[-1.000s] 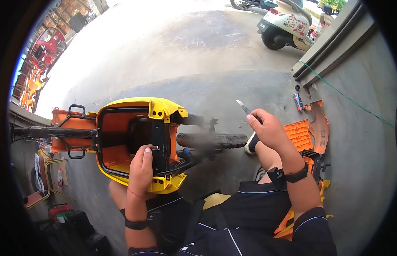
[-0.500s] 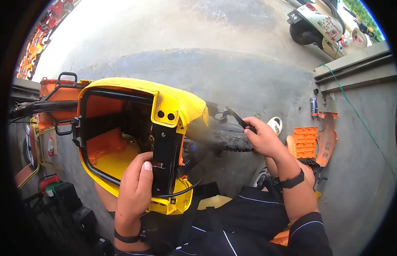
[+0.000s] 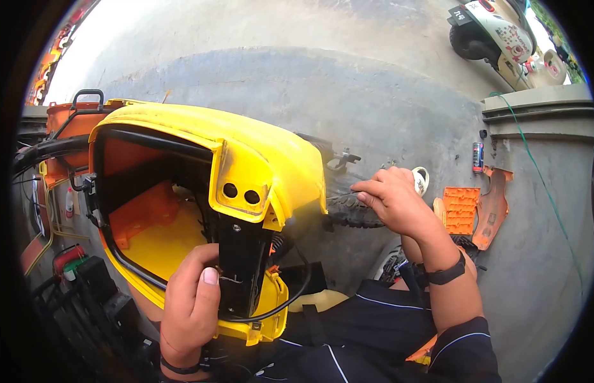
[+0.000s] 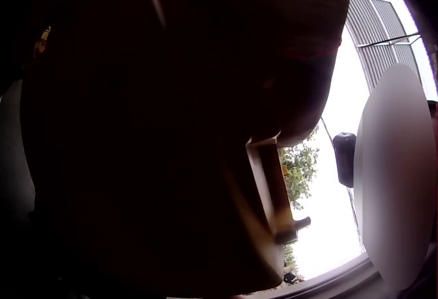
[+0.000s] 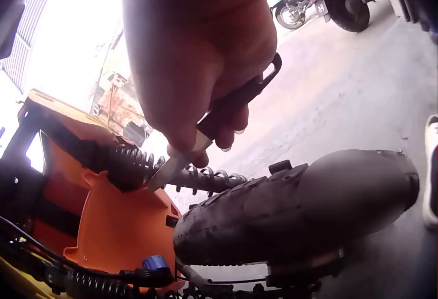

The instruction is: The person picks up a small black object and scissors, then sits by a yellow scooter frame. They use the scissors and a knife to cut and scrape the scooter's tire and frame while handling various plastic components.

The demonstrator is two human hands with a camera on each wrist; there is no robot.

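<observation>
The yellow scooter body (image 3: 271, 143) stands open, with a black crossbar (image 3: 246, 255) along its near right side. My left hand (image 3: 192, 300) grips the bar's left edge, thumb on top and fingers curled out of sight. A small shiny piece (image 3: 232, 279) lies by that thumb; whether the hand holds it is unclear. The left wrist view is mostly dark, with a blurred bracket-like piece (image 4: 270, 189). My right hand (image 3: 399, 201) holds a knife by its dark handle, right of the body. In the right wrist view its blade (image 5: 168, 171) points down-left, near a coil spring (image 5: 212, 181).
A black tyre (image 5: 239, 220) lies below the right hand. Orange panels (image 3: 460, 210) and a spray can (image 3: 478, 157) are on the floor at the right. A white scooter (image 3: 501, 35) stands at the upper right, and dark equipment (image 3: 93, 290) at the lower left.
The yellow body appears larger and nearer as the head view has shifted. My right hand has lowered and turned, bringing the knife toward the body. My left hand stays at the crossbar.
</observation>
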